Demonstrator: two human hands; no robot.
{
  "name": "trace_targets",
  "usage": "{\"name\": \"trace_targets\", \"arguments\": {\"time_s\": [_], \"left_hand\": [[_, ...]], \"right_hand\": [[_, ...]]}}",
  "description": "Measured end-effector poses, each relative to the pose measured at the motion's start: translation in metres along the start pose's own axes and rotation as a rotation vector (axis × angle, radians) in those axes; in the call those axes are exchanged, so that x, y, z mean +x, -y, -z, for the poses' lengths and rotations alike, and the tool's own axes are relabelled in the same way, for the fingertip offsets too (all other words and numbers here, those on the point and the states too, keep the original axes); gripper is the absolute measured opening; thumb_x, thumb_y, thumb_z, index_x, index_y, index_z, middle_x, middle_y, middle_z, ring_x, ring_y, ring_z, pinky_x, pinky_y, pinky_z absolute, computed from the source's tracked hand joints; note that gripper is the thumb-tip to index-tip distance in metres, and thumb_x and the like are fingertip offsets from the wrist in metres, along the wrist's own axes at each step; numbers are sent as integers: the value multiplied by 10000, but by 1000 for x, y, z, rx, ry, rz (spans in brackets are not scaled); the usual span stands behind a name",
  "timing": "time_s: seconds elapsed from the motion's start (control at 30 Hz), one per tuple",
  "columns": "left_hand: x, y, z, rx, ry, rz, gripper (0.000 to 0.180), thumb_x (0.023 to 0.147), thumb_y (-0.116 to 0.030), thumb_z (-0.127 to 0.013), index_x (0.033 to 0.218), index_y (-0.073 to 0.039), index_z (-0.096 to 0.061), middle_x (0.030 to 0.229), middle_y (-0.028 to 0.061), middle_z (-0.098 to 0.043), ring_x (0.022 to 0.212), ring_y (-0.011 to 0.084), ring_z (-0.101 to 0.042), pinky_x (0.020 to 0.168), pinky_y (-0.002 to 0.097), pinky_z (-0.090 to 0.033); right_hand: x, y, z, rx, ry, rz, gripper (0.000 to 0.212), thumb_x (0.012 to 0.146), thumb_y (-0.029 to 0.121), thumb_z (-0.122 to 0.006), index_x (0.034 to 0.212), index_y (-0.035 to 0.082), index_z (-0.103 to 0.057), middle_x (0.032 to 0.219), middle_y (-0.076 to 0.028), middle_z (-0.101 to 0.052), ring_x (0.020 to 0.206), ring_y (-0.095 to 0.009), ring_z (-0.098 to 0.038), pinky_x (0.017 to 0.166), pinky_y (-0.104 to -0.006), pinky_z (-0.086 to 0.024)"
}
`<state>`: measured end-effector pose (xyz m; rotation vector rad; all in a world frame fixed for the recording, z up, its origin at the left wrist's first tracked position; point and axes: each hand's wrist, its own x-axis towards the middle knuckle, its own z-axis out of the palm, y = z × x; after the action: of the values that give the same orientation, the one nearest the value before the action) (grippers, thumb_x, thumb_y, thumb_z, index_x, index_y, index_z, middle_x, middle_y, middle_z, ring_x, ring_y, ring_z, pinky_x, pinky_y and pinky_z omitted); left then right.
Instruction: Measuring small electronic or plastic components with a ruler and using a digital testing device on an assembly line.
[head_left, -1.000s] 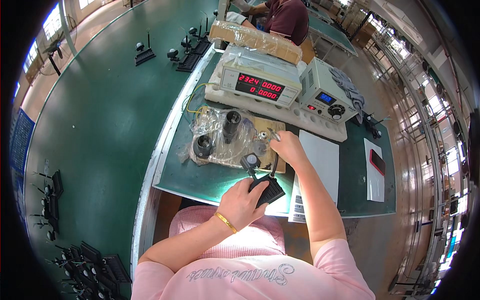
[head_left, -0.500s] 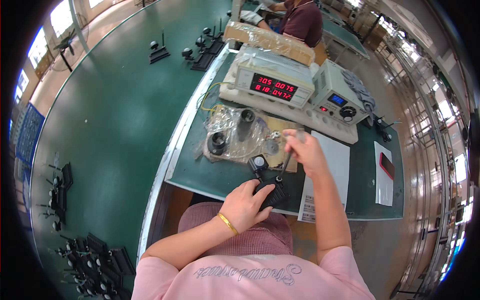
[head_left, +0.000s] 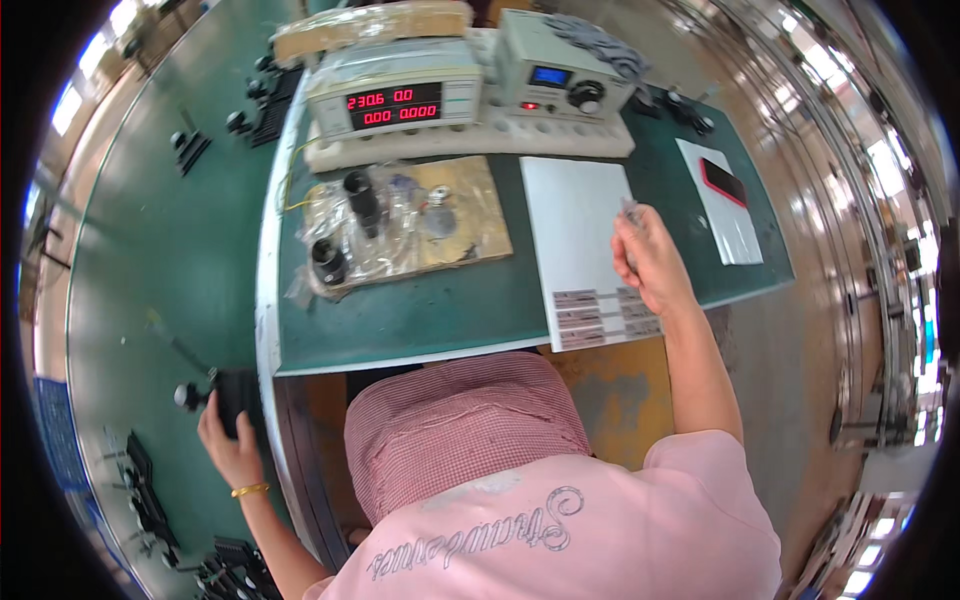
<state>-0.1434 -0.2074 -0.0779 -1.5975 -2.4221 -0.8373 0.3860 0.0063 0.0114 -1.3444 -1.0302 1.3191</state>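
At the left, beyond the near table's edge, my left hand has its thumb and fingers around the near end of a black lamp fitting. The fitting has a flat ribbed black body, a small round white-faced head and a thin rod pointing up and away. My right hand is raised over the white sheet, its fingers closed around a slim tool with a clear handle. Most of that tool is hidden in the fist. Printed label strips lie at the sheet's near end.
Two black sockets stand on a plastic-wrapped board. Behind are a meter with red digits and a power unit with a dial on white foam. A phone lies right. More fittings are on the left green surface.
My left hand has carried the black fitting from the near table to the left surface. The right hand has moved right, away from it, with the tool. The meter's red digits have changed.
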Motion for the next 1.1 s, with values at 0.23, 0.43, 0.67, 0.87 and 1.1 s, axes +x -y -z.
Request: {"name": "trace_targets", "arguments": {"time_s": [0.23,0.43,0.67,0.87,1.1], "left_hand": [[23,-10,-19,151,-59,-85,385,851,-78,-611,1234,-67,-577,1231,184,-528,1144,347,-498,992,440,-386],[20,-284,-79,-582,562,-676,262,767,-39,-658,1027,-67,-663,1109,140,-598,1075,321,-552,947,400,-438],[-37,-427,-165,-617,745,-1216,412,796,-160,-672,1196,-105,-586,1216,54,-556,1110,245,-534,926,379,-452],[-39,-444,-182,-379,706,-1396,389,835,-218,-634,1216,-154,-585,1239,-50,-532,999,164,-505,850,317,-457],[-42,-442,-185,-413,625,-1393,414,824,-201,-643,1232,-168,-578,1217,-60,-529,981,172,-491,841,304,-447]], "right_hand": [[-16,-47,103,-871,-77,120,161,944,189,-509,956,38,-563,796,-94,-610,663,-203,-592,610,-310,-466],[-29,-49,122,-1305,-182,122,223,890,285,-602,879,63,-592,743,-125,-632,718,-319,-616,632,-408,-458],[-23,-59,124,-1362,-155,193,223,873,275,-623,822,60,-595,748,-93,-639,717,-289,-627,635,-401,-481],[-20,-55,132,-1366,-81,290,214,862,264,-630,820,57,-592,764,-88,-628,722,-297,-620,637,-398,-482],[-4,-49,143,-1296,100,194,245,863,305,-618,831,63,-596,789,-85,-639,752,-300,-619,653,-406,-477]]}}
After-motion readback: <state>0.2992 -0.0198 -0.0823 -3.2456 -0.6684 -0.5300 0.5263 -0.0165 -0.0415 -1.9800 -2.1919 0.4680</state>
